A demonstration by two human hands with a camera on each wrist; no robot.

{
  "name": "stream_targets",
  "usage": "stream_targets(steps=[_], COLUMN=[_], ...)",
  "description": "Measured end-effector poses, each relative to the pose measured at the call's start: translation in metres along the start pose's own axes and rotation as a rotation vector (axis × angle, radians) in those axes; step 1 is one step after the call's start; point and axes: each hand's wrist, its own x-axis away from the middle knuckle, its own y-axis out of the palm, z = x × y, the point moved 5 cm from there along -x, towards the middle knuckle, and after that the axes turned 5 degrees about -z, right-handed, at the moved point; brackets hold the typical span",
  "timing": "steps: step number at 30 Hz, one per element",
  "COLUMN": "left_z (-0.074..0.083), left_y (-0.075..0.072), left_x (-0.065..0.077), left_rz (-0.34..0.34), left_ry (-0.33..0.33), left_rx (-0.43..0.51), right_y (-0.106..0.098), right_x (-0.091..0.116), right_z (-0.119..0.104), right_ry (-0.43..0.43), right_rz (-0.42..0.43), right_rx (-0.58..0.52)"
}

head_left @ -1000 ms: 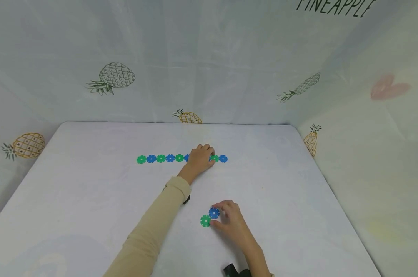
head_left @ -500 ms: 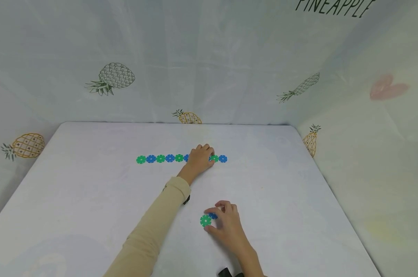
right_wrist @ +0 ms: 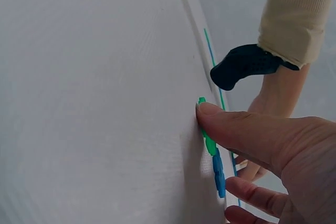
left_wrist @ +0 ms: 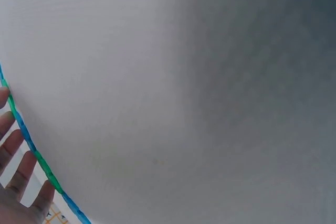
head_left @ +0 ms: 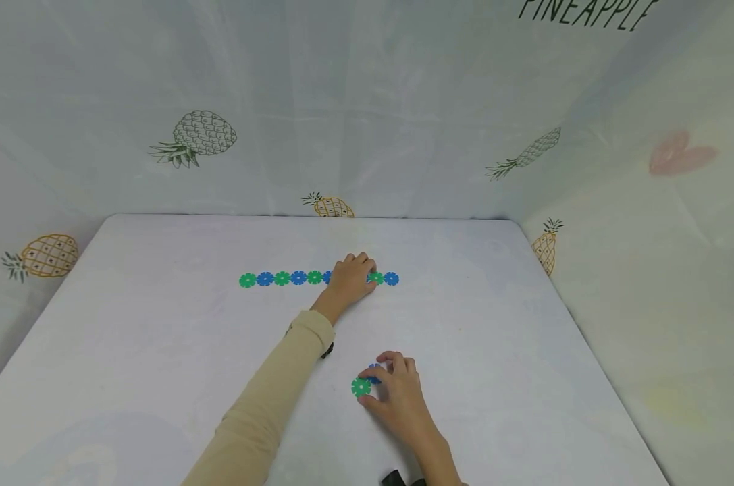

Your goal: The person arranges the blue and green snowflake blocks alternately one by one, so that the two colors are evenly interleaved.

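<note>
On the white table lies a long row of joined notched discs, alternating green and blue [head_left: 298, 277]. My left hand [head_left: 350, 280] rests over the right part of this row and hides some of it. Its extended fingers [left_wrist: 25, 169] touch the discs in the left wrist view. Nearer the body, my right hand [head_left: 400, 398] holds a green notched disc [head_left: 361, 387] between thumb and index finger. A blue notched disc [head_left: 375, 378] adjoins it, partly covered by that hand's fingers. In the right wrist view, the thumb [right_wrist: 212, 116] presses the green disc's edge.
A pale cloth printed with pineapples [head_left: 205, 133] hangs behind and beside the white table [head_left: 160, 337]. Dark camera mounts are strapped at both wrists, the left one [right_wrist: 241, 66] showing in the right wrist view. The left sleeve [head_left: 269, 405] reaches across the table.
My right hand's thumb and index finger have shifted left from the blue disc onto the green one, covering part of the blue disc. The left hand stays where it was.
</note>
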Motion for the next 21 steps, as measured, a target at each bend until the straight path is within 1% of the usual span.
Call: stream_targets(steps=[9,21], left_z=[-0.0013,-0.0015], left_y=[0.0010,0.0013], left_x=[-0.0006,-0.0004], left_rz=[0.022,0.023], left_ry=[0.008,0.014], left_rx=[0.004,0.006], right_y=[0.0004,0.0013], right_x=[-0.0006,-0.0023], right_z=[-0.0006,-0.0006], right_ry=[0.026,0.017], right_rz=[-0.012,-0.023], right_rx=[-0.012,-0.014])
